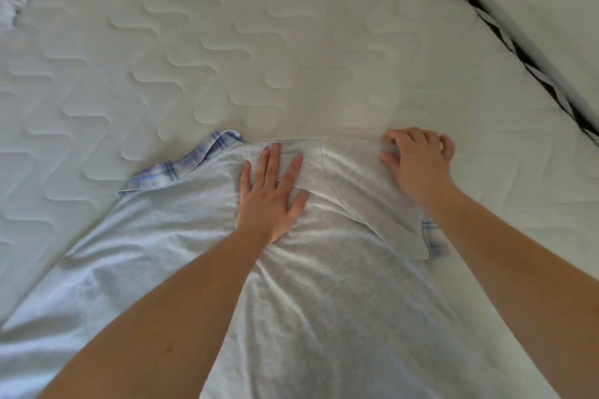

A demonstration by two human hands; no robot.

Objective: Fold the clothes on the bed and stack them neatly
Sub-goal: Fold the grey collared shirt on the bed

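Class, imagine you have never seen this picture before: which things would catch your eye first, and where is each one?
Two bare forearms reach in from below: the left hand lies flat on a pale grey garment in the centre, the right hand curls over its far edge. A blue plaid cloth peeks out beneath it at left, all on a white quilted mattress.
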